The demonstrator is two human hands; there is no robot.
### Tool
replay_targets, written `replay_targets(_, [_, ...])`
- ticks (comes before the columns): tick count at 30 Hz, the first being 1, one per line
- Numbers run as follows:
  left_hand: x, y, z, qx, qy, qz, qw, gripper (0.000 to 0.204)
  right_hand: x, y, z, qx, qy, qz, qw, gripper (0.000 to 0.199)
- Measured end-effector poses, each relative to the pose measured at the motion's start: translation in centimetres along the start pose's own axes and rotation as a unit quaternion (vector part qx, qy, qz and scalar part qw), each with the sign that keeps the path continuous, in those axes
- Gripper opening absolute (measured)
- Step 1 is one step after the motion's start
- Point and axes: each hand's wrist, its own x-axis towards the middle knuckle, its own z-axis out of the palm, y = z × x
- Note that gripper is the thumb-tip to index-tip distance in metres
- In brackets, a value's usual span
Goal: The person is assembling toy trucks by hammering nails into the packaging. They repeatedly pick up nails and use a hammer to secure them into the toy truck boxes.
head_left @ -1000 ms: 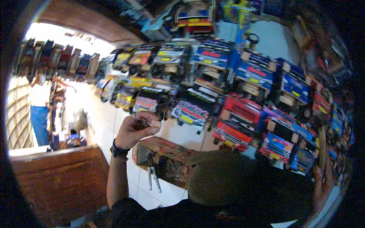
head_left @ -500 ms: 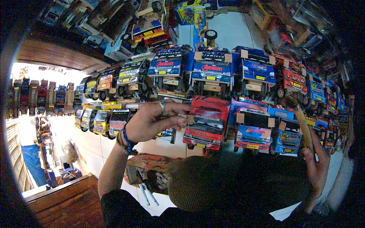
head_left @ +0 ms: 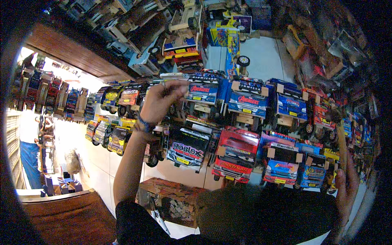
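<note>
My left hand (head_left: pixel 161 100) reaches over the back row of toy trucks, its fingers blurred but loosely apart, beside the left edge of a blue toy truck (head_left: pixel 203 94). Another truck behind this hand is mostly hidden. My right hand (head_left: pixel 347 190) is closed round the tan handle of a brush (head_left: pixel 342 143), whose dark head lies among the trucks at the right. In the front row stand a black toy truck (head_left: pixel 185 149), a red toy truck (head_left: pixel 234 157), a light blue and pink truck (head_left: pixel 281 165) and a smaller blue truck (head_left: pixel 313 171).
A brown wooden box (head_left: pixel 175 183) sits on the floor near me, with a white-handled tool (head_left: pixel 160 222) beside it. More toy vehicles (head_left: pixel 183 45) are piled at the back. Several trucks (head_left: pixel 55 96) line the bright doorway at left. A wooden panel (head_left: pixel 73 216) stands lower left.
My left hand has moved from the red truck's left side up and away to the back row. The view has shifted, so the trucks appear lower and further right. My right hand still grips the brush.
</note>
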Motion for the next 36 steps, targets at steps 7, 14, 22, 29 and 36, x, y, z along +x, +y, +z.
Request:
replay_targets(7, [4.5, -3.0, -0.7, -0.092, 0.02, -0.057, 0.994, 0.028, 3.2, -4.2, 1.5, 0.02, -0.047, -0.192, 0.98, 0.046])
replay_targets(14, [5.3, -2.9, -1.6, 0.075, -0.009, 0.02, 0.997, 0.028, 4.3, -6.8, 3.3, 0.014, -0.115, -0.151, 0.982, 0.049])
replay_targets(22, [5.5, -3.3, -1.5, 0.09, -0.006, -0.004, 0.996, 0.027, 5.7, -8.3, 4.3, -0.007, -0.142, -0.188, 0.972, 0.05])
replay_targets(29, [5.6, -3.2, -1.4, 0.084, -0.007, 0.029, 0.996, 0.025, 7.1, -10.4, 6.2, -0.002, -0.172, -0.229, 0.958, 0.049])
replay_targets(36, [5.4, -3.0, -1.2, 0.059, -0.004, 0.009, 0.998, 0.026, 8.9, -13.6, 9.4, 0.018, -0.162, -0.285, 0.944, 0.053])
